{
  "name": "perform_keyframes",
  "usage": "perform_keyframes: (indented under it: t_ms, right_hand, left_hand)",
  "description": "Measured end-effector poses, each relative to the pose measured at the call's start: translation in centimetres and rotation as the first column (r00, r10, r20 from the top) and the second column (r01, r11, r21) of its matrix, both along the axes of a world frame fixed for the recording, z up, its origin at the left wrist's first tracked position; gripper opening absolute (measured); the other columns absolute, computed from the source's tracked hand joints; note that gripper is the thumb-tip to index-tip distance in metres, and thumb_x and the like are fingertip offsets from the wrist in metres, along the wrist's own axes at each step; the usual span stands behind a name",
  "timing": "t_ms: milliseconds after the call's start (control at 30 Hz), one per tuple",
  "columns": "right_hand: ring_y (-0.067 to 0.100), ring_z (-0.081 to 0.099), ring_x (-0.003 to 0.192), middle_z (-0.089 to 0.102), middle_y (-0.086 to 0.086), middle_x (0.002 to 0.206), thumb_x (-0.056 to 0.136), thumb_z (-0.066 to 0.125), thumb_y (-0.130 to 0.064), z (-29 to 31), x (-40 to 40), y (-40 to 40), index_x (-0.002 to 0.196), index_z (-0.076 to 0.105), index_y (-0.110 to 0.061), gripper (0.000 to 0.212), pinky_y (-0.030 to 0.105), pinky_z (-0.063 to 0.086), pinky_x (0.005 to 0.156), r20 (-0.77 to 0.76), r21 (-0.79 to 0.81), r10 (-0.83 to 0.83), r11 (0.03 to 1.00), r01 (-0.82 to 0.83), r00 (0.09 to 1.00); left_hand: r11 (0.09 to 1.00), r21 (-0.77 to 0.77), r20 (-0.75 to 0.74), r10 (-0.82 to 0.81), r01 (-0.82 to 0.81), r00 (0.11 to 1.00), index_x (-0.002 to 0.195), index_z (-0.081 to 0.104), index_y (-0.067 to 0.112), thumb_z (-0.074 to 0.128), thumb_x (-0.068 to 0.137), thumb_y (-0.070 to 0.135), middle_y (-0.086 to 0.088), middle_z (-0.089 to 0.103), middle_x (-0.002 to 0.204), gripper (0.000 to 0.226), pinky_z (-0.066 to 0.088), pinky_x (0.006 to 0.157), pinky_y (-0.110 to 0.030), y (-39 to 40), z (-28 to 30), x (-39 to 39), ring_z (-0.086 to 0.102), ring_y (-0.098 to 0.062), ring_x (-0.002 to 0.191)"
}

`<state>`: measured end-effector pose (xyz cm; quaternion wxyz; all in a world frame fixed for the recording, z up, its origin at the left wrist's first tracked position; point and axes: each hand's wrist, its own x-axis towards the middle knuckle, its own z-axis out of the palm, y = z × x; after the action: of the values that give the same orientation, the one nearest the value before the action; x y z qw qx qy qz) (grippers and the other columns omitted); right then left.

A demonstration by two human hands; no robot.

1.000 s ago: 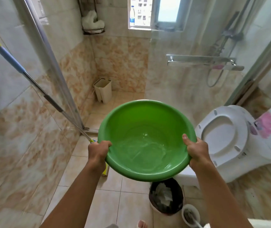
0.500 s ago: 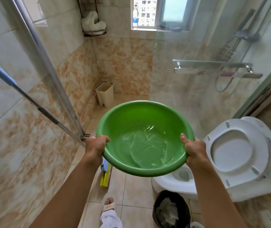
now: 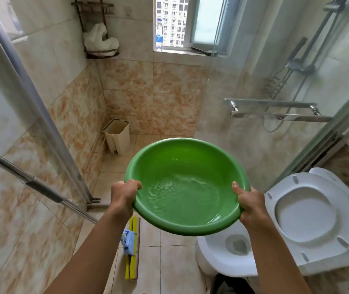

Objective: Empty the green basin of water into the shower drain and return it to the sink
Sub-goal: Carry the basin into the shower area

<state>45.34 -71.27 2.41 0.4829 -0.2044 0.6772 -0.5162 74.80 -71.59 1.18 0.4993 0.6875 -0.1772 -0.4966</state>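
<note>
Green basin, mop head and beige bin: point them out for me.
green basin point(image 3: 169, 166), head view, bare inner wall above the water
mop head point(image 3: 132, 249), head view, yellow sponge strip
beige bin point(image 3: 119, 137), head view, front wall

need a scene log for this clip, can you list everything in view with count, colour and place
green basin: one, green, held at centre, water inside
toilet: one, white, lower right, seat and lid raised
mop: one, yellow head with blue clamp, on the floor at lower centre, handle running up to the left
small bin: one, cream, on the shower floor by the far wall
corner rack: one, dark metal, upper left, holding white cloth
window: one, top centre
towel bar: one, chrome, on the glass at right
shower fittings: chrome, upper right
left hand: gripping the basin's left rim
right hand: gripping its right rim
</note>
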Motion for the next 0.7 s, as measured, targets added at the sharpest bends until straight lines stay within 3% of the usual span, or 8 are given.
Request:
perform_keyframes:
  t_ms: [400, 533, 700]
  right_hand:
    - [0.03, 0.067, 0.075, 0.068, 0.018, 0.088, 0.093, 0.063, -0.009, 1.3, 8.0, -4.4, 0.104, 0.063, -0.002, 0.013, 0.043, 0.056, 0.073, -0.033, -0.016, 0.041, 0.999, -0.041, 0.999]
    - [0.036, 0.068, 0.081, 0.068, 0.021, 0.091, 0.093, 0.063, -0.01, 1.2, 10.2, -5.5, 0.101, 0.062, -0.002, 0.012, 0.049, 0.057, 0.077, -0.032, -0.006, 0.088, 0.996, -0.089, 0.996]
    - [0.035, 0.067, 0.08, 0.068, 0.02, 0.09, 0.093, 0.063, -0.01, 1.0, 12.4, -6.9, 0.103, 0.062, -0.001, 0.014, 0.045, 0.056, 0.073, -0.039, -0.013, 0.134, 0.991, -0.134, 0.99]
  left_hand:
    - [0.999, 0.047, -0.033, 0.021, -0.019, 0.999, 0.088, 0.06, -0.004, 0.059, 0.074, -0.003, -0.026, 0.066, 0.082, 0.014, 0.056, 0.056, -0.045, -3.2, 0.3, 7.8, 0.065, -0.035, 0.066]
    - [0.996, 0.049, -0.033, 0.074, -0.072, 0.997, 0.085, 0.059, -0.003, 0.06, 0.074, -0.005, -0.023, 0.065, 0.075, 0.011, 0.051, 0.038, -0.032, -3.0, 0.4, 9.8, 0.064, -0.033, 0.057]
    - [0.988, 0.035, -0.038, 0.148, -0.147, 0.988, 0.082, 0.06, -0.004, 0.059, 0.074, -0.008, -0.021, 0.064, 0.071, 0.009, 0.047, 0.033, -0.026, -2.8, 0.4, 11.6, 0.062, -0.028, 0.052]
